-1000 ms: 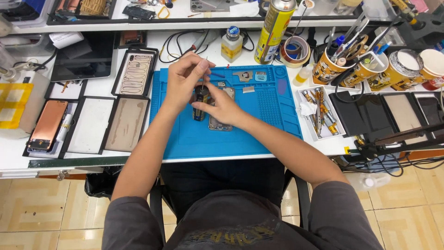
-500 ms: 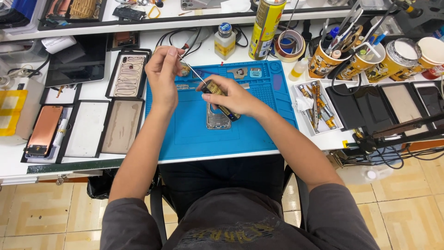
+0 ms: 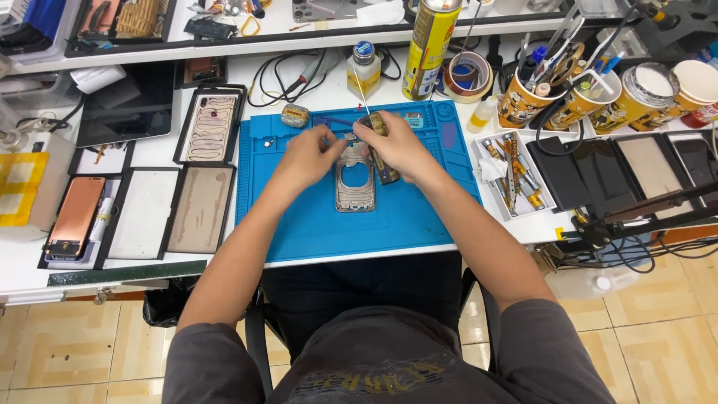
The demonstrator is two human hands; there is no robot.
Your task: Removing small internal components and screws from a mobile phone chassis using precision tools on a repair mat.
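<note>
A crowded white repair bench [image 3: 314,90] fills the view, with a blue silicone work mat [image 3: 419,217] at its centre above a tiled floor. On the mat lies a phone frame [image 3: 354,182] with a rounded cut-out, flat and roughly upright to the viewer.

Half a second ago the left hand was lifted off to the left above the mat, pinching something thin, and the right hand held the tool over the frame. Now both hands have come down together at the frame's top edge. The left hand [image 3: 308,158] rests there with fingers curled, fingertips touching the frame's upper left corner; whether it still pinches anything cannot be told at this size. The right hand [image 3: 398,147] is closed around a dark, stubby tool [image 3: 381,150], possibly a screwdriver, whose body slants down across the frame's right side.

So the work has shifted from lifting something away to close work on the frame's upper end.

A small glass bottle [image 3: 363,69] and a yellow spray can [image 3: 429,46] stand just behind the mat.
</note>
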